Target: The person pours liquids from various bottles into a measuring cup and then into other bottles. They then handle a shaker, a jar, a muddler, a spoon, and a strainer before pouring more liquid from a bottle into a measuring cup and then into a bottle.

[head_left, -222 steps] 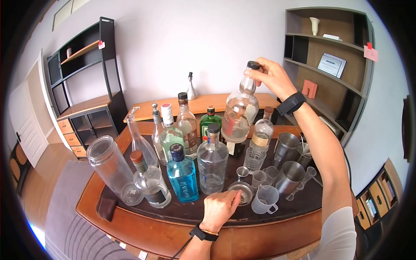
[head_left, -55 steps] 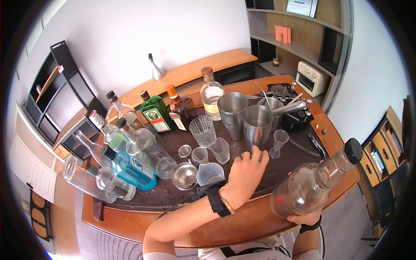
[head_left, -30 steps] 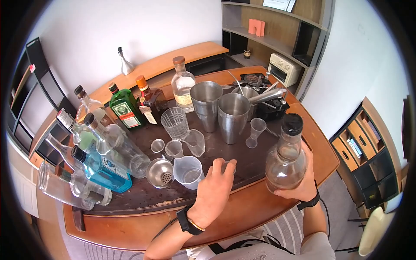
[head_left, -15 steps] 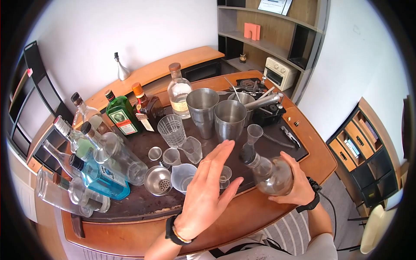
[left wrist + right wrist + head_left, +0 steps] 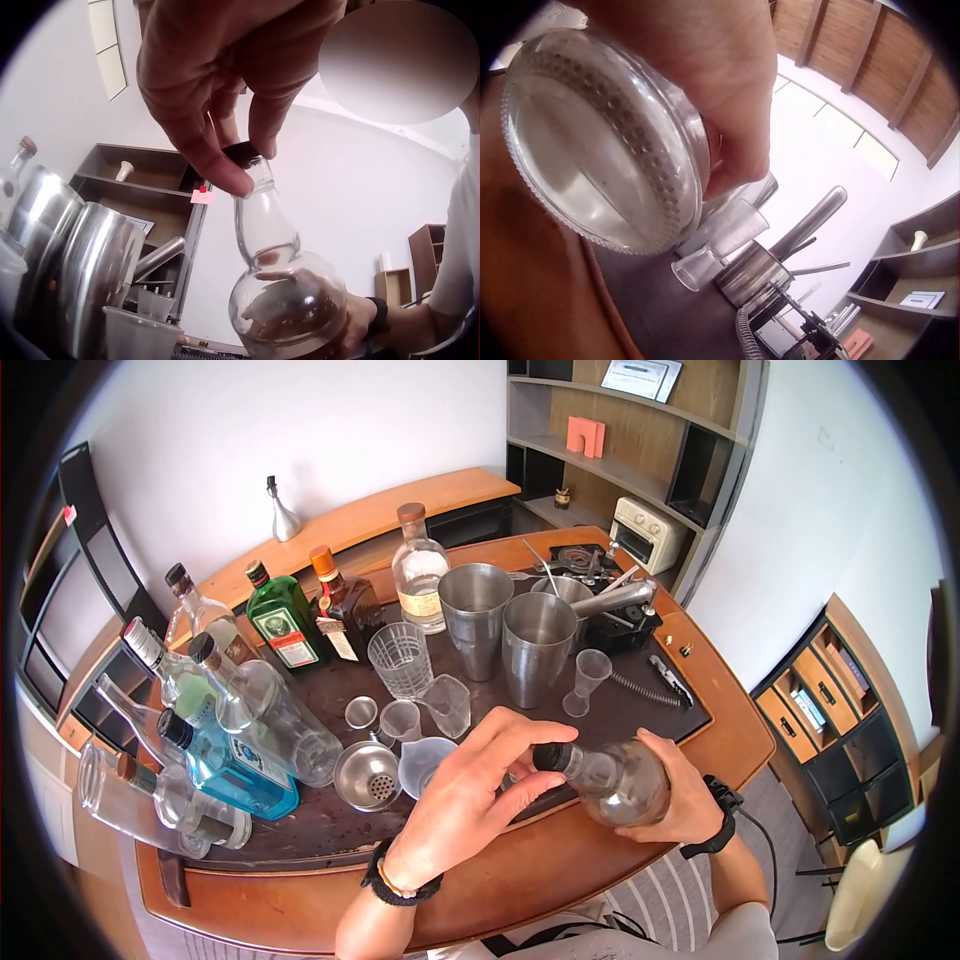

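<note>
My right hand (image 5: 690, 800) grips a round clear glass bottle (image 5: 625, 785) near its base, over the table's front right edge. The bottle leans to the left, its black cap (image 5: 549, 757) towards my left hand (image 5: 460, 790). In the left wrist view, thumb and fingers pinch that cap (image 5: 244, 154) at the top of the bulbed neck (image 5: 259, 221). The right wrist view shows the bottle's studded base (image 5: 592, 165) close up, with the right hand (image 5: 720, 90) around its side. A small clear cup (image 5: 517, 767) is mostly hidden behind my left hand.
Several liquor bottles (image 5: 245, 770) crowd the table's left side. A strainer (image 5: 368, 775), a plastic measuring cup (image 5: 420, 760), a cut glass (image 5: 400, 660), steel shaker tins (image 5: 535, 650) and a clear double-ended jigger (image 5: 587, 682) stand mid-table. A corkscrew (image 5: 670, 678) lies right.
The right hand has brought the bottle from the back row to the front and tipped it left. The left hand has left the small cup and closed its fingers on the cap.
</note>
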Available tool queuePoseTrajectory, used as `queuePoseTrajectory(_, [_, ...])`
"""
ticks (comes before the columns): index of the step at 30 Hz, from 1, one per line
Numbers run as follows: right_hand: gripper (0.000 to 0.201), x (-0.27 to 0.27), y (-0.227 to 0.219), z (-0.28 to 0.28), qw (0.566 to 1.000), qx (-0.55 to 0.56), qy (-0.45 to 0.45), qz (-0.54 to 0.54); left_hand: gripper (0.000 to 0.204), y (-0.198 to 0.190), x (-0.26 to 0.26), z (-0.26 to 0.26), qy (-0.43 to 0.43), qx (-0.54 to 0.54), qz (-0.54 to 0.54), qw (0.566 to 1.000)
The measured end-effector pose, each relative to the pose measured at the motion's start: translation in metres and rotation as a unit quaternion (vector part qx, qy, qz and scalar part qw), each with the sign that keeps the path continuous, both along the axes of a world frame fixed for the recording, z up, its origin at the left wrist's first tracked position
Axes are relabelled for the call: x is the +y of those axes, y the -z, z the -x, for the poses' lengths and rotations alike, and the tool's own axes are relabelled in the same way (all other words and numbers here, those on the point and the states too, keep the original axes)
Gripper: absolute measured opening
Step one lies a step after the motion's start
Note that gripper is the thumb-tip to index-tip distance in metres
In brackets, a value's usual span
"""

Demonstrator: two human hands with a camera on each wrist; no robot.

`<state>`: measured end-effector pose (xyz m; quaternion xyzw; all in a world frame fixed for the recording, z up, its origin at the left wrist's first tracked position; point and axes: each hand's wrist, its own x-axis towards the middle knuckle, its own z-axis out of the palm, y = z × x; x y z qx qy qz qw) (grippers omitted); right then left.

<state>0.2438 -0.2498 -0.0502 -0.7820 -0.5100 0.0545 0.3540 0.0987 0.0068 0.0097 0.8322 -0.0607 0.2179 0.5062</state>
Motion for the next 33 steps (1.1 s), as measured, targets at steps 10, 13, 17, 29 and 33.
queuePoseTrajectory(10, [0.107,0.014,0.003,0.004,1.000,-0.002,0.007,-0.027,0.029,0.005,-0.010,0.001,-0.131,-0.040,-0.031,0.990])
queuePoseTrajectory(13, [0.105,0.014,0.003,0.006,0.999,-0.049,0.005,-0.013,0.032,0.012,-0.006,0.000,-0.221,-0.072,0.048,0.971])
queuePoseTrajectory(17, [0.103,0.011,0.001,0.006,0.998,-0.061,0.027,0.011,0.024,-0.011,0.003,0.015,-0.224,-0.114,0.198,0.947])
queuePoseTrajectory(29, [0.105,0.000,-0.015,0.002,0.971,-0.216,0.053,0.093,0.034,-0.032,0.047,0.062,-0.335,-0.189,0.089,0.919])
queuePoseTrajectory(33, [0.106,0.000,-0.021,0.004,0.966,-0.226,0.052,0.113,0.048,-0.032,0.047,0.060,-0.352,-0.202,0.020,0.914])
